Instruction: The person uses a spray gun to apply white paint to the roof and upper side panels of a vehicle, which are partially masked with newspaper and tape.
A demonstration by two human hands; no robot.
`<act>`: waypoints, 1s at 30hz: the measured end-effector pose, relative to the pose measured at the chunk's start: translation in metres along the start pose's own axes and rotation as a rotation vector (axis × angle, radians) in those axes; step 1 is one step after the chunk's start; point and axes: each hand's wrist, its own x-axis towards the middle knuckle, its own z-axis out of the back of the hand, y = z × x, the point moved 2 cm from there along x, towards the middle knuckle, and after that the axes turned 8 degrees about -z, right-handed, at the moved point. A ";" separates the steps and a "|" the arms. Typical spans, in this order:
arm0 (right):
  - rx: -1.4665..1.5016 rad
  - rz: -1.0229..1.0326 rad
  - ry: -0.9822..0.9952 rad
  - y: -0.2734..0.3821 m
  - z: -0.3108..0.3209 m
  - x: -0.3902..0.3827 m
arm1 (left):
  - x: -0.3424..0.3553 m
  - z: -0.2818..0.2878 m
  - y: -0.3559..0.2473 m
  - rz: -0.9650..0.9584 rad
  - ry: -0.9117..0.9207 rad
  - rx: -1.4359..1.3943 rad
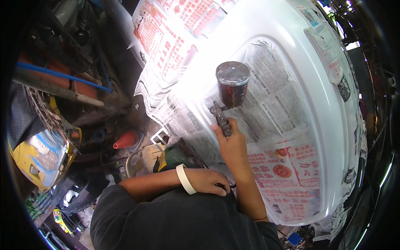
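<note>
1. Spray gun (221,119) is in our right hand (232,139), over the left part of a white panel (333,166); we close our fingers around it.
2. We keep its dark cup (232,93) upright on the far side, probably so nothing spills.
3. Newspaper (266,89) lies across the panel's middle, likely shielding what it covers.
4. Our gun's long axis slants from near right to far left; its front end seems to point far and slightly left.
5. We rest our left hand (208,182) near our body, fingers partly curled; we cannot tell whether it grips anything.
</note>
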 end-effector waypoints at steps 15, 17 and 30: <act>0.771 -0.105 -0.252 -0.079 0.084 -0.132 | 0.073 -0.012 0.000 0.192 0.136 0.056; 0.900 -0.056 -0.405 -0.092 0.096 -0.152 | 0.102 -0.021 -0.007 0.212 0.192 0.031; 1.275 -0.053 -1.030 -0.159 0.150 -0.197 | 0.165 -0.087 0.013 0.386 0.188 -0.352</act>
